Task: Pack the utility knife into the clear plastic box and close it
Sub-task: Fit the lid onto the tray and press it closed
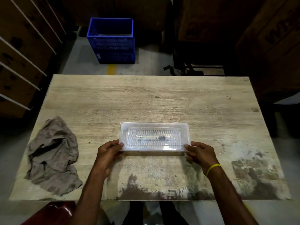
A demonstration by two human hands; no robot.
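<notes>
A clear plastic box (155,127) lies flat on the wooden table (146,98), its lid down on top. Through the ribbed lid I see the utility knife (152,138) lying lengthwise inside. My left hand (110,151) grips the box's near left corner, thumb on the lid. My right hand (200,153), with a yellow band on the wrist, grips the near right corner the same way.
A crumpled grey-brown cloth (53,156) lies on the table's left side. A blue plastic crate (112,39) stands on the floor beyond the table. Cardboard boxes line the left and right. A dark red seat (53,213) shows at the lower left.
</notes>
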